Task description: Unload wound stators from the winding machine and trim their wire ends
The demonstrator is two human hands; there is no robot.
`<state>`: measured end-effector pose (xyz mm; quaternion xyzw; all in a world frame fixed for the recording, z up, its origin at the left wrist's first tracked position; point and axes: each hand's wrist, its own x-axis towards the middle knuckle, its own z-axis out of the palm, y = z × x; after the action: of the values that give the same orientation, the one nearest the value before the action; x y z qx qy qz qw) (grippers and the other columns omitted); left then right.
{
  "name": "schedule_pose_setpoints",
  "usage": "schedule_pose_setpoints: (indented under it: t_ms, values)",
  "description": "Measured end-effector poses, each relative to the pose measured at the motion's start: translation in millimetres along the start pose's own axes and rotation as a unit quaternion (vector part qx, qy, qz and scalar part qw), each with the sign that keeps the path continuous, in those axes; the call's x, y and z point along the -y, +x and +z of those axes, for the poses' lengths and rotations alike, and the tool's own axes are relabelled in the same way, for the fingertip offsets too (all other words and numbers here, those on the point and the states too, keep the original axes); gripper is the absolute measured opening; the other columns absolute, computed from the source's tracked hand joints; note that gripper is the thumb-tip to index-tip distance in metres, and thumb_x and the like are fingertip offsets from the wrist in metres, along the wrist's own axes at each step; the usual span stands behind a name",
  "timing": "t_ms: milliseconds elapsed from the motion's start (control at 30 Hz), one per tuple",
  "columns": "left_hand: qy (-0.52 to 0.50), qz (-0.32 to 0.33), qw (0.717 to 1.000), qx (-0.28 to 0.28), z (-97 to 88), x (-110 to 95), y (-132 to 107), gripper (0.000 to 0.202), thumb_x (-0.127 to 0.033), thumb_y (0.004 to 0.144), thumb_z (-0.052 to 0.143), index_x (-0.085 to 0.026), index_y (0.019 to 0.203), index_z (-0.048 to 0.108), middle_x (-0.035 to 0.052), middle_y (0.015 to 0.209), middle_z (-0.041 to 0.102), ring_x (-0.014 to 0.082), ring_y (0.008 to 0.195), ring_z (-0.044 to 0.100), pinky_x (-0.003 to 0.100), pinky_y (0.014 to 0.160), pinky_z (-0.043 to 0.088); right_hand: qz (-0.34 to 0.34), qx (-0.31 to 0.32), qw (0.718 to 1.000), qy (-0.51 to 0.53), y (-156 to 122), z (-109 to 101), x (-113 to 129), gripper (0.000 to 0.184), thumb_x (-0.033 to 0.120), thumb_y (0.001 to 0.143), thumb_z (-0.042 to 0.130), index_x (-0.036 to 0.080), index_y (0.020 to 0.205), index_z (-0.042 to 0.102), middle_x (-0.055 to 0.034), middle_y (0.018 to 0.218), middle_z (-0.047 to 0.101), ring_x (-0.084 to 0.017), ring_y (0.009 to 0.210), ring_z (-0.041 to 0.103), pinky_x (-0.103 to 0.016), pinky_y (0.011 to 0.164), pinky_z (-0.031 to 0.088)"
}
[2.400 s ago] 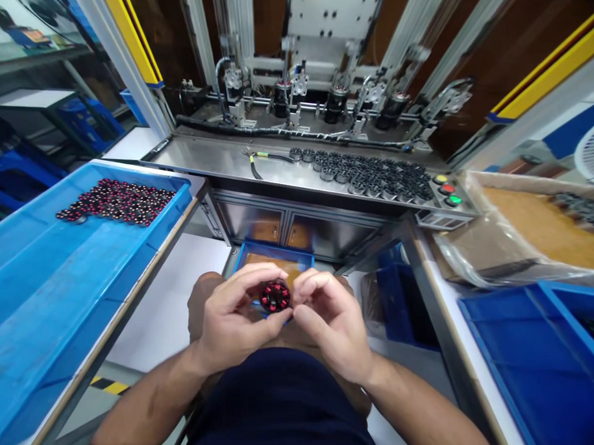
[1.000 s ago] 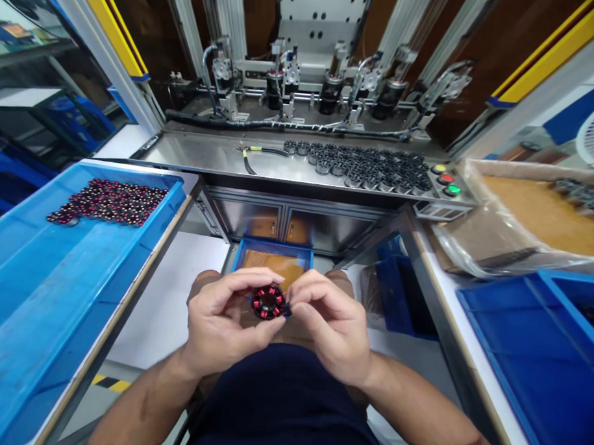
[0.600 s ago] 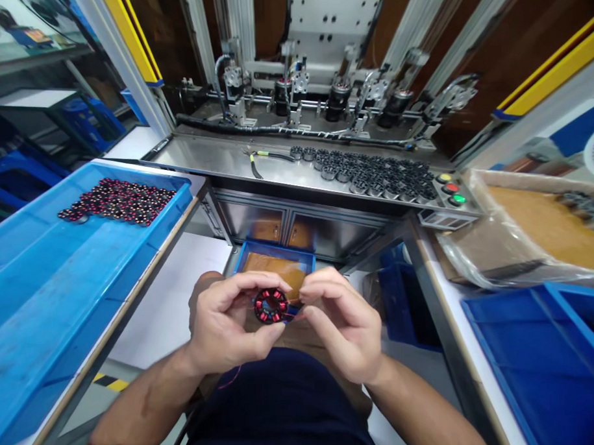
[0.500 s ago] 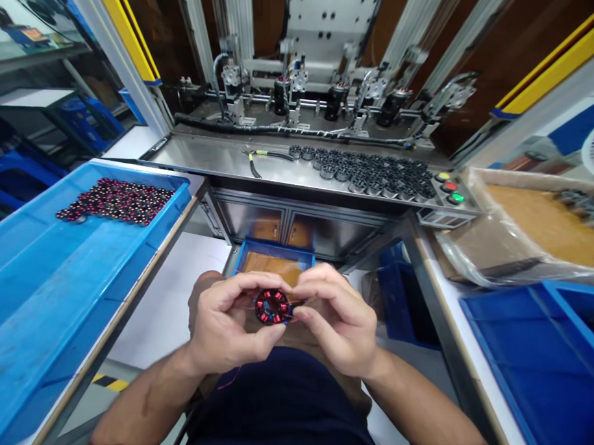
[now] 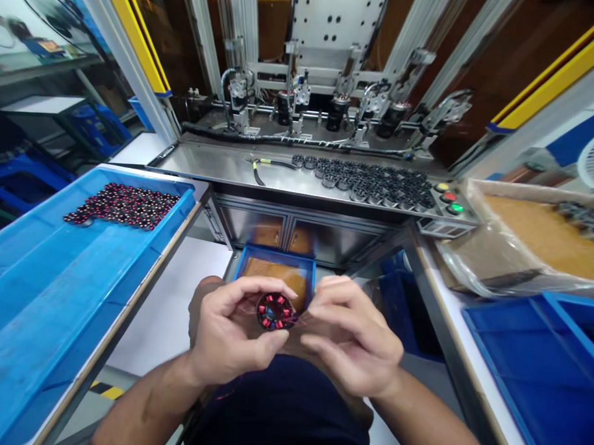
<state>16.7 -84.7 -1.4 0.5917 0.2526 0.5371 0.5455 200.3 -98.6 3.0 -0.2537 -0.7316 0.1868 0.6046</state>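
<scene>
A small black ring-shaped motor stator (image 5: 267, 322) with red wire coils is gripped at its rim by my left hand (image 5: 232, 325), thumb below and fingers above. Thin red wire ends stick out from its right side, and a loose strand hangs below my left hand. Just to the right, my right hand (image 5: 357, 334) is open, its thumb apart from its curled fingers. The fingertips are close to the wire ends; whether they touch them I cannot tell.
On the left stands a blue tray (image 5: 99, 281) with many wound stators (image 5: 131, 205). Ahead, cutting pliers (image 5: 259, 168) and rows of black parts (image 5: 373, 181) lie on the machine's ledge. Control buttons (image 5: 449, 196), a lined carton (image 5: 517, 254) and a blue bin (image 5: 510, 345) are at right.
My right hand has moved away to the right from the stator, and its thumb and fingers have parted. My left hand keeps its hold. The view has shifted slightly.
</scene>
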Motion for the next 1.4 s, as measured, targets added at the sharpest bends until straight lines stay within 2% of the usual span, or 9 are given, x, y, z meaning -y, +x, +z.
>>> schedule_pose_setpoints:
  t_ms: [267,500,633,733,867,967,1067,1200,1400]
  values:
    - [-0.13,-0.127,0.981,0.061,4.5,-4.9,4.2,0.033,-0.02,0.068,0.083,-0.02,0.099,0.073,0.0047,0.091,0.076,0.0155,0.083,0.071,0.02,0.076,0.055,-0.044,0.123,0.989,0.073,32.1,-8.2,-7.6,0.018,0.032,0.087,0.071,0.014,0.09,0.073,-0.0123,0.104,0.066,-0.022,0.097,0.061,-0.044,0.082,0.055]
    - [-0.197,-0.192,0.959,0.066,2.8,-2.6,2.6,0.037,-0.025,0.067,0.086,-0.021,0.102,0.073,0.004,0.092,0.077,0.0129,0.078,0.071,0.017,0.07,0.056,-0.103,0.058,0.988,-0.104,17.5,-9.5,9.2,0.005,0.015,0.089,0.068,0.016,0.089,0.073,-0.0066,0.094,0.068,-0.017,0.091,0.059,-0.036,0.076,0.057]
    - [-0.142,-0.079,0.986,0.032,8.9,-2.8,1.8,0.047,-0.009,0.066,0.085,-0.024,0.109,0.071,0.0041,0.106,0.076,0.0153,0.096,0.071,0.021,0.086,0.056,-0.115,-0.01,0.973,-0.202,2.5,-5.9,16.9,0.013,0.01,0.086,0.069,0.014,0.097,0.07,-0.0063,0.092,0.067,-0.018,0.091,0.06,-0.035,0.074,0.058]
    - [-0.057,0.04,0.997,-0.025,13.1,-1.6,0.8,0.059,0.002,0.06,0.085,-0.025,0.111,0.069,0.0045,0.111,0.073,0.0173,0.102,0.07,0.022,0.083,0.058,-0.102,-0.041,0.969,-0.221,-1.9,2.1,19.5,0.016,0.006,0.086,0.066,0.012,0.101,0.068,-0.0074,0.092,0.067,-0.018,0.088,0.063,-0.034,0.073,0.059]
    - [0.023,0.143,0.988,-0.061,14.5,2.1,-0.8,0.058,-0.003,0.061,0.086,-0.022,0.113,0.067,0.0079,0.11,0.073,0.0192,0.103,0.069,0.023,0.08,0.059,-0.039,-0.084,0.983,-0.161,-1.4,18.9,19.6,0.015,0.004,0.088,0.06,0.012,0.099,0.066,-0.0066,0.086,0.065,-0.015,0.077,0.064,-0.031,0.067,0.058]
    - [0.032,0.16,0.983,-0.078,15.5,5.2,-2.8,0.053,-0.005,0.064,0.085,-0.022,0.111,0.067,0.0073,0.109,0.072,0.0191,0.103,0.069,0.026,0.083,0.06,0.038,-0.119,0.987,-0.096,-0.4,30.9,17.7,0.013,0.005,0.088,0.057,0.015,0.091,0.063,-0.0037,0.077,0.062,-0.014,0.07,0.063,-0.028,0.061,0.056]
    - [-0.014,0.109,0.991,-0.075,15.5,7.7,-4.0,0.053,-0.008,0.065,0.085,-0.025,0.112,0.066,0.005,0.116,0.07,0.017,0.105,0.069,0.024,0.088,0.058,0.052,-0.132,0.987,-0.076,0.1,35.5,13.8,0.014,0.004,0.086,0.056,0.017,0.087,0.061,-0.0025,0.074,0.06,-0.014,0.068,0.061,-0.027,0.06,0.055]
    - [-0.09,-0.03,0.995,-0.005,5.4,7.3,-1.4,0.071,-0.032,0.063,0.089,-0.027,0.127,0.058,0.0058,0.123,0.065,0.0171,0.107,0.066,0.022,0.091,0.053,0.042,-0.114,0.988,-0.096,1.8,29.8,7.9,0.013,0.006,0.087,0.056,0.018,0.087,0.061,-0.0033,0.075,0.061,-0.015,0.068,0.062,-0.027,0.059,0.054]
    - [-0.13,-0.116,0.976,0.129,-14.1,5.7,-0.1,0.033,-0.038,0.09,0.065,-0.021,0.117,0.062,0.0039,0.092,0.068,0.0121,0.078,0.066,0.022,0.072,0.053,0.019,-0.065,0.989,-0.13,7.2,17.7,7.4,0.009,0.011,0.09,0.057,0.018,0.088,0.062,-0.0041,0.074,0.065,-0.015,0.067,0.065,-0.026,0.057,0.055]
